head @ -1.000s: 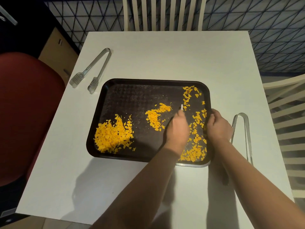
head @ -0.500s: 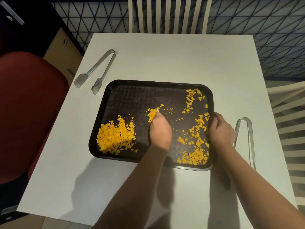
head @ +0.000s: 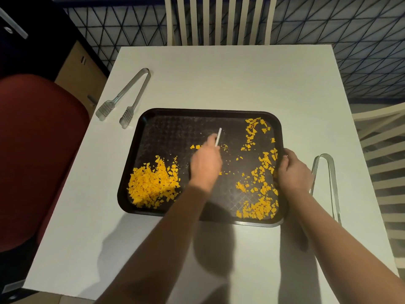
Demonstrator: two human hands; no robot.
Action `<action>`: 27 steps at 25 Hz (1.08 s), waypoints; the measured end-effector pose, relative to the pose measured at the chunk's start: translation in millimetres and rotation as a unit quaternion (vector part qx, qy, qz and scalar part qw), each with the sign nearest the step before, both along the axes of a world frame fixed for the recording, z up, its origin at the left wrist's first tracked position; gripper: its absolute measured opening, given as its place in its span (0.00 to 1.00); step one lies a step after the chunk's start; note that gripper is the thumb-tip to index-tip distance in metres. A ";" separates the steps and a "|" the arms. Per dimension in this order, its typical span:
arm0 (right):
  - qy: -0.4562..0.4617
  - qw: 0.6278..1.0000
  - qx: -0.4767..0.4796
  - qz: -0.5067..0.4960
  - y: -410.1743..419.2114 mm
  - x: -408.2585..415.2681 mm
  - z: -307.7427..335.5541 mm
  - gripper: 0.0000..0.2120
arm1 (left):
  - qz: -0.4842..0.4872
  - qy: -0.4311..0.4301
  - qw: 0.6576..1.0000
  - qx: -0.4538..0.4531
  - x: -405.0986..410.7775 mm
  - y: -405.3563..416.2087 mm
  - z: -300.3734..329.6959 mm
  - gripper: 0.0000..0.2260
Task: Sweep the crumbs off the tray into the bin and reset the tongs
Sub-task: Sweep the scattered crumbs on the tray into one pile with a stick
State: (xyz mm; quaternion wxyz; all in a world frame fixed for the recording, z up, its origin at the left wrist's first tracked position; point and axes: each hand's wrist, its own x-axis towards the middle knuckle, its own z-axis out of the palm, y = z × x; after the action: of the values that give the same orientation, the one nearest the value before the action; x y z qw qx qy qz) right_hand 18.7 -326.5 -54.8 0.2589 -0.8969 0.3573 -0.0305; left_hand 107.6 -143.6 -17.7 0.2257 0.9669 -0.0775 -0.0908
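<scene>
Sweeping orange crumbs [head: 153, 187] on the dark rectangular plastic tray [head: 175, 113].
My left hand [head: 206, 165] grips a thin white scraper [head: 218, 137]; my right hand [head: 293, 172] grips the tray's three o'clock rim.

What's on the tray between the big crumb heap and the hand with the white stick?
Head view: mostly bare tray between heap and left hand.

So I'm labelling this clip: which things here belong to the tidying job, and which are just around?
Job:
tray
crumbs
white stick held in the left hand
right hand gripping the tray rim
both tongs

Just around:
table
white chair
red seat
</scene>
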 end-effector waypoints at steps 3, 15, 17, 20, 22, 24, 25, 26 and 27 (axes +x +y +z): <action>-0.002 1.000 -0.003 0.002 0.1 0.6 -0.2 0.18 | -0.070 -0.074 0.994 0.041 58.7 34.0 3.2 0.12; 0.014 1.000 -0.015 -0.002 -0.2 1.3 1.4 0.19 | -0.326 0.020 0.945 0.005 129.6 18.0 -19.9 0.11; 0.021 1.000 -0.008 -0.005 0.1 1.3 1.0 0.18 | -0.356 0.014 0.934 0.019 121.3 30.2 -16.5 0.11; 0.014 1.000 -0.006 -0.010 0.9 1.8 0.7 0.18 | -0.429 0.021 0.902 0.054 105.4 56.3 -9.6 0.11; 0.008 1.000 -0.004 -0.011 1.4 1.6 0.9 0.17 | -0.452 0.037 0.890 0.049 100.7 63.8 -3.4 0.11; 0.009 1.000 -0.006 -0.010 1.6 1.6 1.1 0.18 | -0.409 0.018 0.912 0.015 107.3 52.4 1.4 0.10; 0.011 1.000 -0.007 -0.009 1.8 1.6 1.2 0.18 | -0.380 0.003 0.925 -0.001 112.0 42.4 -0.1 0.11; 0.011 1.000 -0.008 -0.010 1.9 1.4 1.1 0.18 | -0.359 -0.004 0.933 -0.013 115.1 31.2 -3.1 0.11; 0.012 1.000 -0.010 -0.011 2.2 1.3 1.1 0.18 | -0.348 0.002 0.937 -0.018 116.2 20.2 -6.4 0.11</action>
State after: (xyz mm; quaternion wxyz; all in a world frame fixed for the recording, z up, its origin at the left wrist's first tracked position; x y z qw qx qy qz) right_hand 20.0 -324.3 -53.7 0.2453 -0.8959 0.3695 -0.0264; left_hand 223.8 -123.5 -24.0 0.1974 0.8750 -0.4103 -0.1643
